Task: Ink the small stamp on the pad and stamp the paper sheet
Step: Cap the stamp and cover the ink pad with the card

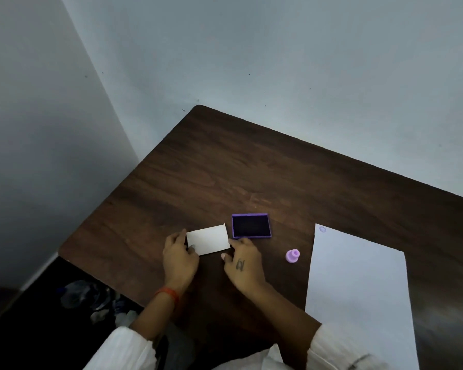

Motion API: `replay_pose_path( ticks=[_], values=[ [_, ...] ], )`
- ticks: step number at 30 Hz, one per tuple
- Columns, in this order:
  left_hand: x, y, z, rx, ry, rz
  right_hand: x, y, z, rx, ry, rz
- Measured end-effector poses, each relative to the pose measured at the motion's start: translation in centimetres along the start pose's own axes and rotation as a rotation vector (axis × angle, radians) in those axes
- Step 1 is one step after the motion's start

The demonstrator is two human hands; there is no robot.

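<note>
**Visitor:** Pale walls meet behind a dark wood tabletop (pixel 225 166). What's happening?

**Onlooker:** Both hands pinch a white lid (pixel 208 239): left hand (pixel 179 256) at its left edge, right hand (pixel 242 263) at its right corner. The purple ink pad (pixel 251 226) lies open just beside it.

**Visitor:** And the stamp?

**Onlooker:** The small stamp (pixel 292 255) stands untouched between pad and paper sheet (pixel 358 289). I'd park the lid well clear, then ink squarely.

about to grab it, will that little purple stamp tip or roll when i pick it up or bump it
The small stamp stands upright on the table, free of both hands. It looks like light plastic, so probably easy to pinch by its narrow knob. Its round shape suggests that, knocked over, it may roll.
</note>
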State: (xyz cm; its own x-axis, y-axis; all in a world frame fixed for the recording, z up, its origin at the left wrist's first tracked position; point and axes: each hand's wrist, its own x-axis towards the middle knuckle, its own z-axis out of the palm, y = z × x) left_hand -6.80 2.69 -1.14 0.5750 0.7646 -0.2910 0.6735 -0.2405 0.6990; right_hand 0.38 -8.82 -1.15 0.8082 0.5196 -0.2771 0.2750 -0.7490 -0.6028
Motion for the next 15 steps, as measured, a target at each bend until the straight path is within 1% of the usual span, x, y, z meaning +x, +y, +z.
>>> replay_pose_path(
  ticks=[3,8,12,15],
  values=[
    [0.2,0.2,0.0,0.019,-0.01,-0.008,0.2,-0.4,0.2,0.031,-0.001,0.04],
    [0.1,0.3,0.0,-0.012,0.009,-0.051,0.3,-0.4,0.2,0.161,0.031,0.125],
    [-0.4,0.5,-0.1,-0.099,0.01,-0.101,-0.2,-0.1,-0.1,0.26,0.083,0.135],
    [-0.8,1.0,-0.1,-0.164,0.025,-0.101,-0.4,0.1,-0.6,0.321,0.142,0.129]
  ],
)
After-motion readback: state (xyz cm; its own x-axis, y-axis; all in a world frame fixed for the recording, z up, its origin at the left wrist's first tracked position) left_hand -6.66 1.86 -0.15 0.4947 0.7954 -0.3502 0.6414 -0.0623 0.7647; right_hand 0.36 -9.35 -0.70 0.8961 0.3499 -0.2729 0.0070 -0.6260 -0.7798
